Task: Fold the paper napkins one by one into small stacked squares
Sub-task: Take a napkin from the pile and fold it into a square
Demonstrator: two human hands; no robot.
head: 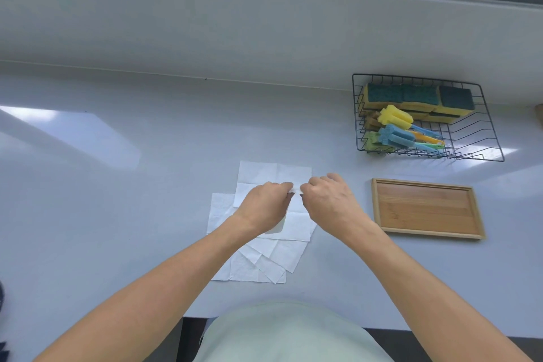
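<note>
now both hands point(296, 203) pinch a folded napkin point(296, 190) btwn them, above loose napkins point(276, 256).

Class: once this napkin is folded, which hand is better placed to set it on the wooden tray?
Probably the right hand: it is nearer the wooden tray, which lies on its side, and already pinches the napkin.

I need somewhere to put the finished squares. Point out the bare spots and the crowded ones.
The wooden tray, right of the right hand, is bare inside. The counter left of the spread napkins is open too. Crowded: the wire basket of sponges and brushes, and the napkin pile under the left hand.
</note>
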